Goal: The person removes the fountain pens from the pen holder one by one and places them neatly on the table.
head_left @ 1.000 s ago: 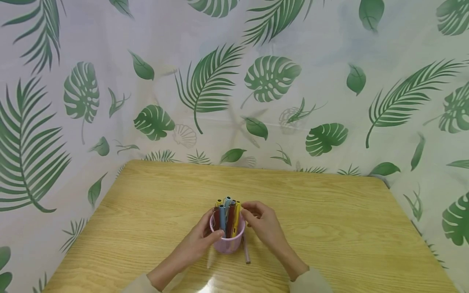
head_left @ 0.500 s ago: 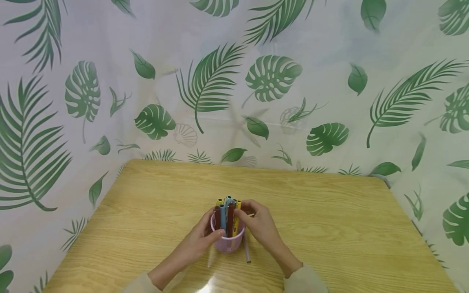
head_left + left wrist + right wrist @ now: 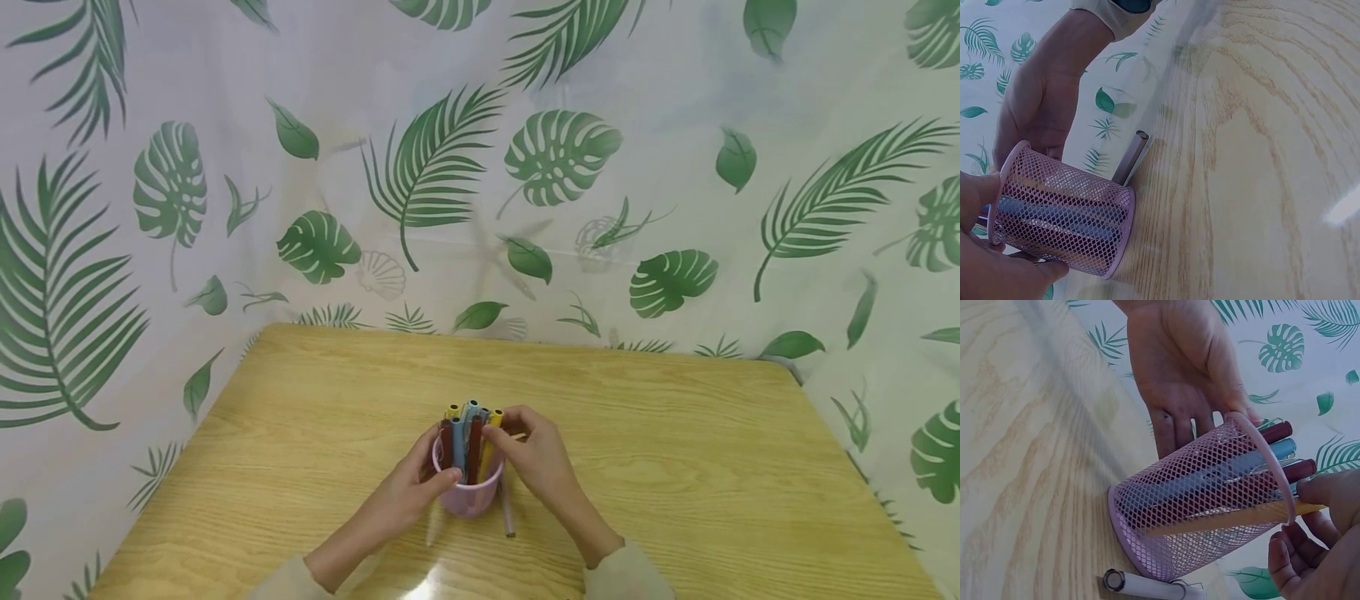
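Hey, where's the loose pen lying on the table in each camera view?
Head: loose pen, below centre, just right of the pink mesh cup.
Left wrist: loose pen, left of centre, partly hidden by the pink mesh cup.
Right wrist: loose pen, at the bottom, left of centre.
Shared landmark: pink mesh cup, in all three views.

I see free tabletop (image 3: 675, 433) at frame right; at lower centre the left hand (image 3: 408, 487), pink cup (image 3: 468, 502), right hand (image 3: 538, 454) and loose pen (image 3: 507, 512) block passage.
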Available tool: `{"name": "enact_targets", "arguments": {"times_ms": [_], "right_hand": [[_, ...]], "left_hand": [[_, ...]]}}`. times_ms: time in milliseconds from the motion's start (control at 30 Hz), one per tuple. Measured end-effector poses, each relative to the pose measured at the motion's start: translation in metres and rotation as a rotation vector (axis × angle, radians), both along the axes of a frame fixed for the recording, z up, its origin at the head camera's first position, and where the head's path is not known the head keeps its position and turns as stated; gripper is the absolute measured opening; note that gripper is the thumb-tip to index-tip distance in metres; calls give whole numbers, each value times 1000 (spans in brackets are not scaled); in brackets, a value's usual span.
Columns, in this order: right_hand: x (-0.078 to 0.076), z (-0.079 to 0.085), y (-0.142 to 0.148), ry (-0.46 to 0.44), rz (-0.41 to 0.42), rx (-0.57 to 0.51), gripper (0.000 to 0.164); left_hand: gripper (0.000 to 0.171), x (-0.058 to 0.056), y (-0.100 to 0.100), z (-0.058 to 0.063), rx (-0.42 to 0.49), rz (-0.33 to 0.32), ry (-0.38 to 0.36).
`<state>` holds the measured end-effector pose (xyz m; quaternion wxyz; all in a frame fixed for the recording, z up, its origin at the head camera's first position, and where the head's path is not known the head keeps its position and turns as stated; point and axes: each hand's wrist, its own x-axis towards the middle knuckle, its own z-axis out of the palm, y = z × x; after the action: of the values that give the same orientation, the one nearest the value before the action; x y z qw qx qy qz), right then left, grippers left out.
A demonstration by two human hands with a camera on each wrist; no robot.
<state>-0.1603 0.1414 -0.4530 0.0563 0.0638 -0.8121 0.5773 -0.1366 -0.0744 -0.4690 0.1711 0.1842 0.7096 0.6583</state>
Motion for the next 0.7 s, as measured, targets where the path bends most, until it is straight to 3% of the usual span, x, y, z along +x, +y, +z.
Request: {"name": "enact_targets", "arguments": {"times_ms": [167, 400, 700], "right_hand": [[2, 7, 7, 3, -19, -57, 15], [4, 17, 23, 10, 43, -208, 19], [5, 26, 45, 13, 45, -275, 27]], "left_hand": [[75, 0, 0, -1, 4, -3, 4], [75, -1, 0, -1, 11, -5, 2], [76, 1, 1, 2, 7, 0, -2]]}}
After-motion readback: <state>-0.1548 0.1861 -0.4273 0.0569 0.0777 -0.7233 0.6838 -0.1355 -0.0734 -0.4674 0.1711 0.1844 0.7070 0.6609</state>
